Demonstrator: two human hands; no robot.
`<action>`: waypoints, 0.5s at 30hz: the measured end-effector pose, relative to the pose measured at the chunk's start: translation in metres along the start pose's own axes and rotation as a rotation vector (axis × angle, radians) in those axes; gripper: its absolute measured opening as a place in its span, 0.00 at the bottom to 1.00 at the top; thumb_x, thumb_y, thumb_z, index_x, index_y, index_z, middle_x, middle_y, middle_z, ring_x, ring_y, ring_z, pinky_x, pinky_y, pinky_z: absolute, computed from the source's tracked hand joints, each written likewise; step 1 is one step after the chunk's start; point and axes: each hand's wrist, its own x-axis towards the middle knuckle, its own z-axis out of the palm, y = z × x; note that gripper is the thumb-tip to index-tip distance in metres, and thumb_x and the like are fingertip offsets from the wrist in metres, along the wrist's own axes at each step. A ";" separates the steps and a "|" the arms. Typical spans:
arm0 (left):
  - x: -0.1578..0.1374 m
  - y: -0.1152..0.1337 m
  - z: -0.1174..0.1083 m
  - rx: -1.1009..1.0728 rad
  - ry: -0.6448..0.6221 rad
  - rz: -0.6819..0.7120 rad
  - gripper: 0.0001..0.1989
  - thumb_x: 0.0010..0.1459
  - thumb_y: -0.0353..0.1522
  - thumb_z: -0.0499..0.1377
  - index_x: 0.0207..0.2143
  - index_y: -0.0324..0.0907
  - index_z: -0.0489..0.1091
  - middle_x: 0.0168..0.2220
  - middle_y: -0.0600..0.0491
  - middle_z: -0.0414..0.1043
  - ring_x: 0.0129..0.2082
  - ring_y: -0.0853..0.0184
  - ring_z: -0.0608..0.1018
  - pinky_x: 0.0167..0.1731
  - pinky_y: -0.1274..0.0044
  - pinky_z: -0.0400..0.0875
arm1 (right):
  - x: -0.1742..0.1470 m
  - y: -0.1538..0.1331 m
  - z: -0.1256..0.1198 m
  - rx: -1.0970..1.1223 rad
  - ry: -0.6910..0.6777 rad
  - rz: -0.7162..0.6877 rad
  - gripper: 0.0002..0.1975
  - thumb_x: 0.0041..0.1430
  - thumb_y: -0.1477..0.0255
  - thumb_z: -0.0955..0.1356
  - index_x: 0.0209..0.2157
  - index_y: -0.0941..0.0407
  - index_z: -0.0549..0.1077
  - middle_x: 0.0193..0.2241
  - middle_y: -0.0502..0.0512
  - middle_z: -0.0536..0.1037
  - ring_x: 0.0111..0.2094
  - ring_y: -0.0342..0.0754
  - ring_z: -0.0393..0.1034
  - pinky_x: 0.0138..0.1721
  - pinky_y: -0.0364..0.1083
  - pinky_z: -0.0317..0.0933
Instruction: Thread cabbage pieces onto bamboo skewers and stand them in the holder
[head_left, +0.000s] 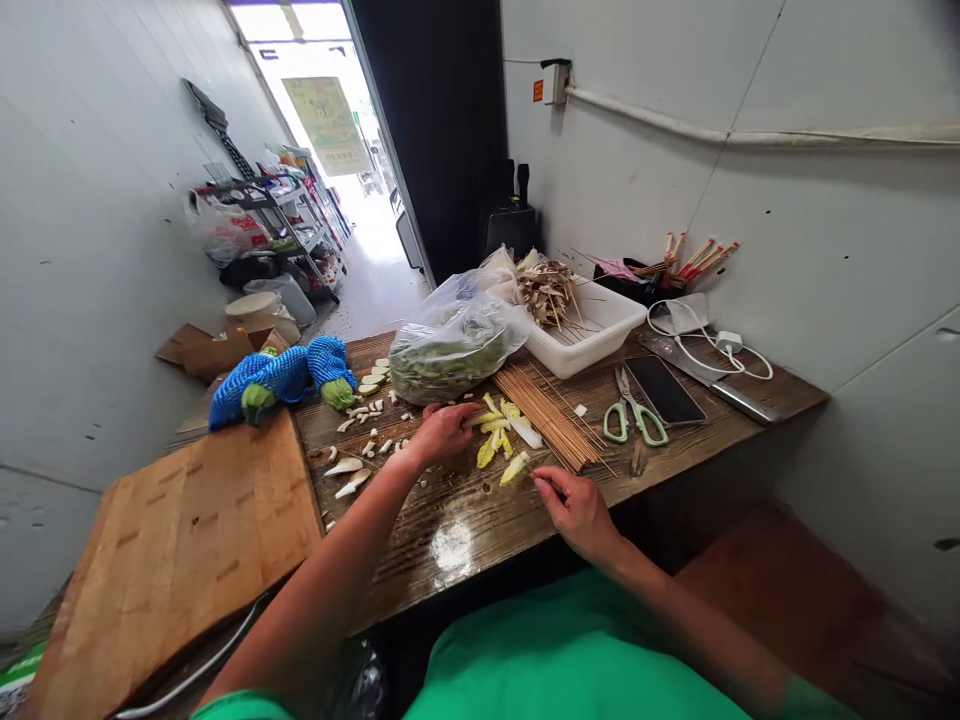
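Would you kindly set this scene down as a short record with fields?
Left hand: at the yellow leaves, grip unclear
Right hand: fingers pinched near a separate leaf, contents unclear
Skewers: side by side on the wooden table
Plastic bag: clear, greens inside
Scissors: green-handled, beside a dark flat device

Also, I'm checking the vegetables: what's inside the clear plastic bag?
Green vegetables show through the clear plastic bag, too blurred to name. The folds cloud some of the contents, and whatever sits at the bottom or back can't be seen.
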 end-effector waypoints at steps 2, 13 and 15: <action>-0.003 0.001 0.004 0.052 0.013 -0.015 0.16 0.50 0.28 0.57 0.43 0.45 0.72 0.42 0.48 0.75 0.45 0.57 0.73 0.51 0.67 0.53 | 0.002 -0.001 0.001 -0.007 0.001 -0.004 0.12 0.61 0.70 0.60 0.36 0.56 0.73 0.28 0.53 0.79 0.28 0.45 0.73 0.28 0.41 0.65; -0.047 0.034 -0.004 -1.348 -0.019 -0.428 0.15 0.44 0.34 0.68 0.34 0.38 0.72 0.30 0.50 0.74 0.29 0.69 0.75 0.32 0.78 0.69 | 0.001 0.001 0.003 0.029 -0.042 -0.166 0.12 0.62 0.71 0.61 0.41 0.57 0.74 0.37 0.57 0.80 0.38 0.46 0.75 0.38 0.43 0.69; -0.055 0.040 -0.003 -1.599 -0.075 -0.531 0.14 0.43 0.32 0.69 0.33 0.36 0.71 0.28 0.50 0.73 0.28 0.70 0.75 0.29 0.80 0.71 | 0.000 0.001 0.005 0.009 -0.074 -0.195 0.13 0.62 0.72 0.61 0.42 0.58 0.74 0.37 0.57 0.80 0.38 0.47 0.76 0.39 0.44 0.69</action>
